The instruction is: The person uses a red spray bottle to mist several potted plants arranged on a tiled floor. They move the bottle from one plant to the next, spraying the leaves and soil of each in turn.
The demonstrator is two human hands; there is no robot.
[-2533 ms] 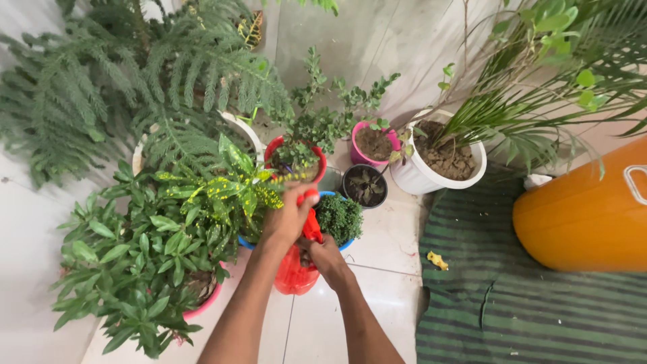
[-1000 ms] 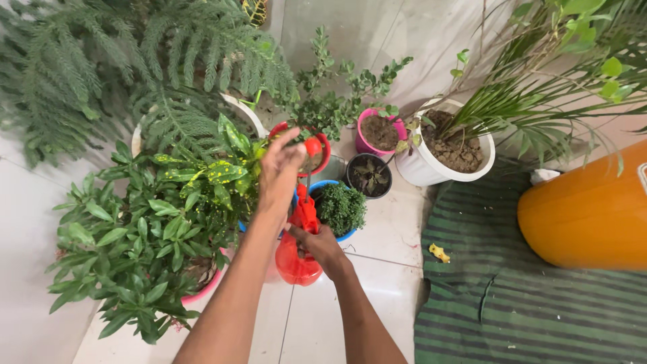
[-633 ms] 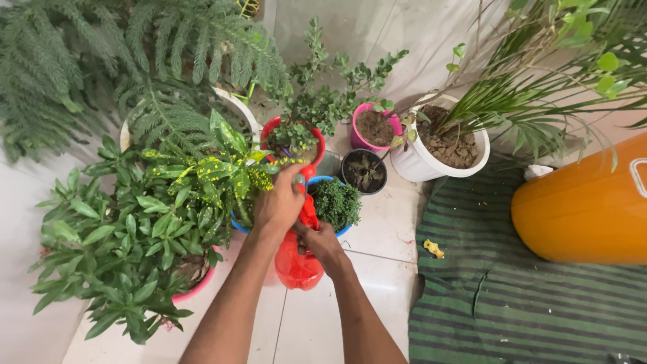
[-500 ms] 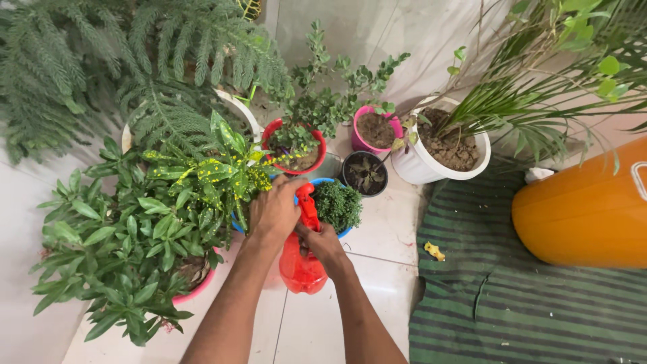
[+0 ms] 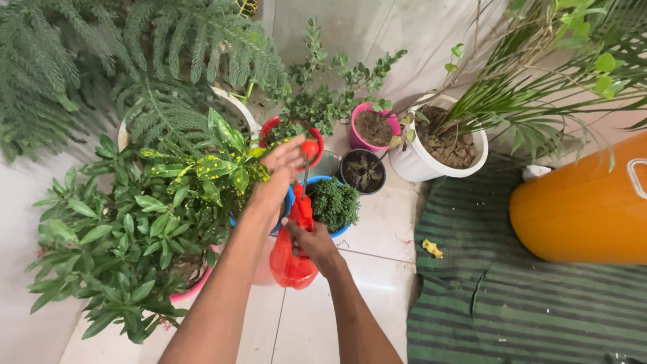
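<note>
White floor tiles (image 5: 377,236) carry crowded potted plants; a green striped mat (image 5: 526,290) and an orange drum (image 5: 579,209) lie to the right. Red pressure sprayer (image 5: 293,253): translucent bottle standing on the tiles just in front of a blue pot (image 5: 337,205) with a small bushy plant, its thin pump rod drawn up, ending in a round red knob (image 5: 310,148). Right hand (image 5: 310,239) closed around the sprayer's neck. Left hand (image 5: 283,165) raised, fingers pinching the knob. Half a second ago the left hand sat low with the pump pressed down; now the rod is extended upward.
</note>
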